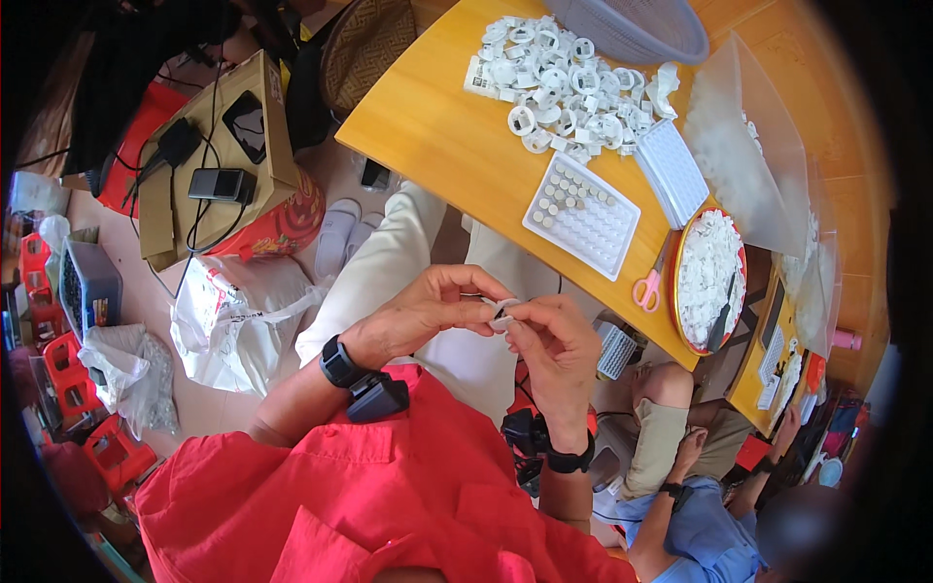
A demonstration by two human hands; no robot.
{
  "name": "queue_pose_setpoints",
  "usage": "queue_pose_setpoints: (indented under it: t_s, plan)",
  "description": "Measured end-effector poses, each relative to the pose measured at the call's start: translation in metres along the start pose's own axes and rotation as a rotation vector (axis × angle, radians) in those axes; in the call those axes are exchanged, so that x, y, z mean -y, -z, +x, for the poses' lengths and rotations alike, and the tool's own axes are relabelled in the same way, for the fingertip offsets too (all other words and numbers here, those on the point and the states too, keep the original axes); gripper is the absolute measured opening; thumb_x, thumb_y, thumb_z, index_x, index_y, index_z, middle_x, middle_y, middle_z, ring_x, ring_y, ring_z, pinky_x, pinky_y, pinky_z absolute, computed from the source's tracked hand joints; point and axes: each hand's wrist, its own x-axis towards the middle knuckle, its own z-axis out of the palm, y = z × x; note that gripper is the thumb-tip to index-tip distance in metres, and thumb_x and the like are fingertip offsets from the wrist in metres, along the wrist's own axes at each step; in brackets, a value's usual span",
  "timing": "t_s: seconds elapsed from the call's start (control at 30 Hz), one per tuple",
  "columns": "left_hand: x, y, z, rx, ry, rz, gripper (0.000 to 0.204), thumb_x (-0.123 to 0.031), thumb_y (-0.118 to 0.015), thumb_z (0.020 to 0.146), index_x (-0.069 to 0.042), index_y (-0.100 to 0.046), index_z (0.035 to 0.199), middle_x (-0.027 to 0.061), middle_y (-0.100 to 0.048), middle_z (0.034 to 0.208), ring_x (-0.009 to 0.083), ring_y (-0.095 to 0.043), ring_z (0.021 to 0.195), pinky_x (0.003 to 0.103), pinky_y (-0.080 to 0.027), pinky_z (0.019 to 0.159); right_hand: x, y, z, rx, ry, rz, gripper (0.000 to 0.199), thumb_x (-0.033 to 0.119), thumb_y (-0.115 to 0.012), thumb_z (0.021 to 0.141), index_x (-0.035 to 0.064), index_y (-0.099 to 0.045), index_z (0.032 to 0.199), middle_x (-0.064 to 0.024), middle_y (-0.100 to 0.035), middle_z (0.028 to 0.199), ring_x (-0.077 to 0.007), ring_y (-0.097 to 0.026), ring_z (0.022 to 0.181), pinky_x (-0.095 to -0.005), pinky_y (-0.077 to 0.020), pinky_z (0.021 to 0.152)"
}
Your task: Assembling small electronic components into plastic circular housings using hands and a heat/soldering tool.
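Note:
Above my lap, both hands meet fingertip to fingertip around a small white plastic part [501,315] with a dark spot on it. From the left, my left hand [428,313] pinches one side of the part. The thumb and fingers of my right hand [556,352] close on its other side. Fingertips cover much of the part, so its exact shape is hidden. Beyond my hands, a white tray [603,243] on the table holds several small round grey pieces in its upper left pockets. A heap of white ring-shaped plastic parts [559,83] lies farther back.
On the yellow table [428,97] are a grey basket [637,29], stacked white trays [673,170], pink-handled scissors [648,290] and a red-rimmed bowl [684,316] of white pieces. A cardboard box [155,219] stands left, above a white bag [233,340]. A co-worker in blue [700,534] sits right.

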Motion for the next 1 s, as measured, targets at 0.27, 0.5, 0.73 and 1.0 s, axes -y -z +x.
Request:
queue_pose_setpoints:
  t_s: [0.27, 0.5, 0.73, 1.0]
  plan:
    - [-0.001, 0.001, 0.0, 0.014, 0.013, 0.006, 0.02, -0.012, -0.061, 0.085, -0.003, -0.062, 0.102, 0.006, -0.062, 0.099, 0.0125, -0.059, 0.089, 0.027, -0.049, 0.078, -0.003, 0.004, 0.002, -0.038, 0.054, -0.087, 0.011, -0.003, -0.061, 0.078, 0.0019, -0.063, 0.088, -0.0048, -0.057, 0.08, -0.011, -0.06, 0.067, -0.0215, -0.0469, 0.056]
    - [0.004, 0.002, 0.002, -0.007, 0.022, 0.058, 0.022, -0.011, -0.062, 0.083, -0.001, -0.06, 0.103, 0.009, -0.062, 0.101, 0.0146, -0.06, 0.087, 0.029, -0.05, 0.077, 0.002, 0.002, 0.002, -0.037, 0.131, -0.298, 0.011, -0.002, -0.063, 0.076, 0.0026, -0.062, 0.085, -0.0073, -0.058, 0.077, -0.0153, -0.059, 0.061, -0.0241, -0.0474, 0.054]
    - [0.005, -0.001, 0.004, -0.009, 0.03, 0.074, 0.022, -0.012, -0.062, 0.083, -0.001, -0.061, 0.102, 0.0094, -0.063, 0.1, 0.0151, -0.06, 0.088, 0.029, -0.05, 0.077, 0.002, 0.007, 0.002, -0.022, 0.129, -0.334, 0.01, -0.001, -0.065, 0.075, 0.0032, -0.062, 0.082, -0.007, -0.058, 0.074, -0.0165, -0.059, 0.059, -0.0248, -0.0464, 0.052]
    - [0.008, 0.001, 0.005, -0.025, 0.023, 0.066, 0.023, -0.013, -0.062, 0.084, -0.001, -0.062, 0.104, 0.0078, -0.063, 0.098, 0.0134, -0.06, 0.087, 0.027, -0.05, 0.078, 0.004, 0.002, 0.002, -0.073, 0.136, -0.374, 0.011, -0.004, -0.065, 0.073, 0.0031, -0.06, 0.08, -0.0072, -0.057, 0.074, -0.0177, -0.059, 0.06, -0.0257, -0.0458, 0.052]
